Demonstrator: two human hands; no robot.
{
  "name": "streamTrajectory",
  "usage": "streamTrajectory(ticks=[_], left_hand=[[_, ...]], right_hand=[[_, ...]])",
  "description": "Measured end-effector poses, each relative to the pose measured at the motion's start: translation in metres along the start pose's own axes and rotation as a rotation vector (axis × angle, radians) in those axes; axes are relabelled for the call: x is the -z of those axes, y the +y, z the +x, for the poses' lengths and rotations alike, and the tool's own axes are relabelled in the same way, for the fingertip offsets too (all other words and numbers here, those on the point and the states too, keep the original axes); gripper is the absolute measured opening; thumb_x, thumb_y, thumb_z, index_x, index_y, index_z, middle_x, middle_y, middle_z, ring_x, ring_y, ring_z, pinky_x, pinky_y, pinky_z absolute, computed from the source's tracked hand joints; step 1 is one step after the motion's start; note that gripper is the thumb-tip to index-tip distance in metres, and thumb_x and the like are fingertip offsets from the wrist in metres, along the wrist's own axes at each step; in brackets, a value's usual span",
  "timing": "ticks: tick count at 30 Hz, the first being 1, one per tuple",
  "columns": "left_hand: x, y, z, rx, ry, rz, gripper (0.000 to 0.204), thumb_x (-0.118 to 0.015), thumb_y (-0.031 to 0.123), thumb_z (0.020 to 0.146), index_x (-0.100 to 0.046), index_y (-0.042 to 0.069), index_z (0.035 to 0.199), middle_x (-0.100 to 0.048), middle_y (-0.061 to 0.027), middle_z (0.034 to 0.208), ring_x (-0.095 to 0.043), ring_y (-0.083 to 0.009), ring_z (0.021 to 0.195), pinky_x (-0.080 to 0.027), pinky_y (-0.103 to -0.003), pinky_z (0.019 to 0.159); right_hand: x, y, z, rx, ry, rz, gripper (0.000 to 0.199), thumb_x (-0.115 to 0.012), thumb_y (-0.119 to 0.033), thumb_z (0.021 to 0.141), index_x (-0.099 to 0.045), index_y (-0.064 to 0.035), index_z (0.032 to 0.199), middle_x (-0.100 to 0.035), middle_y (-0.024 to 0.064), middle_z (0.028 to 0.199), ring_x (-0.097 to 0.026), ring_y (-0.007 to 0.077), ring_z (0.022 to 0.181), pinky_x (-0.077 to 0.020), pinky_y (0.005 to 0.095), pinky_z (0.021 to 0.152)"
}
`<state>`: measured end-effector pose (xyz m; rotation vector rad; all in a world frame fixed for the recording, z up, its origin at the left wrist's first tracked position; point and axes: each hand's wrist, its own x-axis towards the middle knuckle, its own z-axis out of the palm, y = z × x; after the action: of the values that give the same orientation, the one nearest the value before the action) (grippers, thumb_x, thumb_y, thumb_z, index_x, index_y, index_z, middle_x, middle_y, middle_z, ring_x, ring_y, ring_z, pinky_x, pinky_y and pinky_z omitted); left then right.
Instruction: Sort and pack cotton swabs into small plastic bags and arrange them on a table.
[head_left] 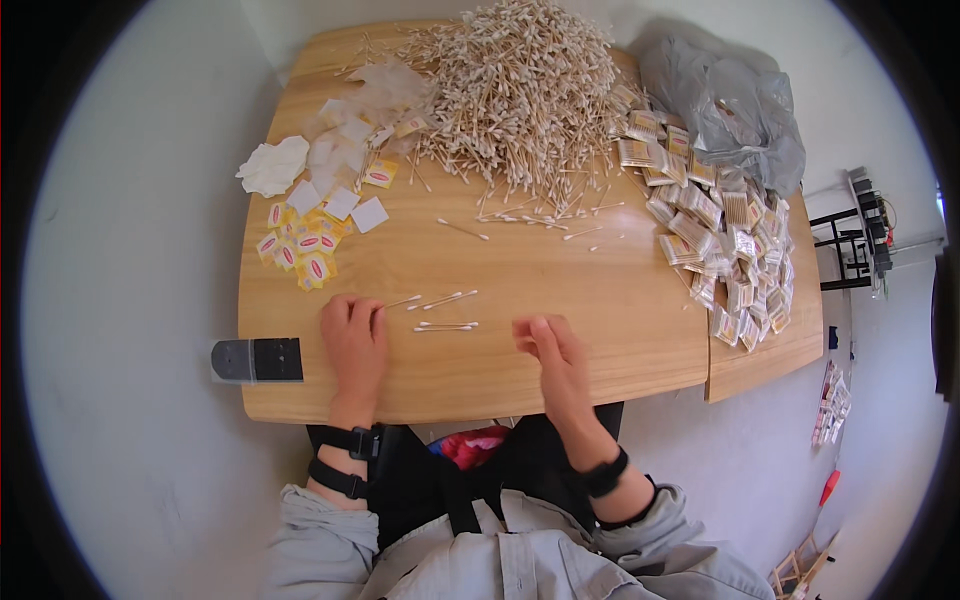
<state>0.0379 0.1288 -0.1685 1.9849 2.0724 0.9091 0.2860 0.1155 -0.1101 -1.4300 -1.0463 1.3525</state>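
At the near left of the table, my left hand (354, 335) rests with its fingers curled down. A cotton swab (403, 301) sticks out from its thumb side, one end hidden by the hand. Just right of it lie a crossed pair of cotton swabs (443, 300) and, nearer me, another pair side by side (446, 326). My right hand (558, 352) hovers over the near edge, slightly blurred, with thumb and fingers drawn together; what they hold, if anything, is hidden.
A large heap of loose swabs (520, 90) fills the far middle. Yellow paper labels (300, 240) lie left, near crumpled clear film (385, 90). Bundled swab packets (735, 240) and a grey plastic bag (720, 95) cover the right. A black flat holder (258, 360) overhangs the left edge.
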Motion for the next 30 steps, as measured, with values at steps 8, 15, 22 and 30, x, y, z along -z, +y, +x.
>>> streamTrajectory(ticks=[8,15,22,30], left_hand=[[-0.006,0.007,0.006,0.062,0.139,-0.198,0.041,-0.060,0.005,0.086,-0.052,0.002,0.126,-0.053,-0.0182,0.122,-0.048,-0.0356,0.116,-0.040,-0.042,0.099],[0.007,0.037,-0.007,-0.029,-0.023,-0.036,0.051,-0.063,0.010,0.086,-0.045,0.000,0.133,-0.044,-0.0192,0.136,-0.042,-0.0359,0.126,-0.033,-0.045,0.107],[-0.021,0.030,0.011,0.055,0.029,-0.198,0.030,-0.066,0.011,0.083,-0.060,0.006,0.112,-0.056,-0.0116,0.111,-0.051,-0.0321,0.107,-0.039,-0.046,0.091],[-0.030,0.019,0.027,-0.099,0.036,-0.120,0.011,-0.067,0.010,0.080,-0.062,0.008,0.090,-0.056,-0.0089,0.101,-0.053,-0.0296,0.098,-0.039,-0.043,0.085]], right_hand=[[-0.043,0.056,0.030,0.142,0.223,-0.033,0.034,-0.038,-0.022,0.104,-0.050,0.0022,0.126,-0.047,0.0099,0.126,-0.048,0.0195,0.121,-0.0413,0.0338,0.102],[-0.051,0.036,0.052,0.332,0.155,-0.366,0.024,-0.063,-0.008,0.088,-0.063,-0.0060,0.112,-0.053,0.0124,0.101,-0.054,0.0257,0.096,-0.0453,0.0350,0.081],[-0.066,0.042,0.082,0.370,-0.045,-0.599,0.017,-0.076,-0.007,0.072,-0.071,-0.0096,0.088,-0.055,0.0108,0.091,-0.058,0.0294,0.085,-0.0487,0.0391,0.071],[-0.068,0.039,0.081,0.439,-0.006,-0.605,0.013,-0.076,-0.006,0.070,-0.070,-0.0096,0.081,-0.056,0.0095,0.087,-0.058,0.0293,0.083,-0.0485,0.0393,0.070]])
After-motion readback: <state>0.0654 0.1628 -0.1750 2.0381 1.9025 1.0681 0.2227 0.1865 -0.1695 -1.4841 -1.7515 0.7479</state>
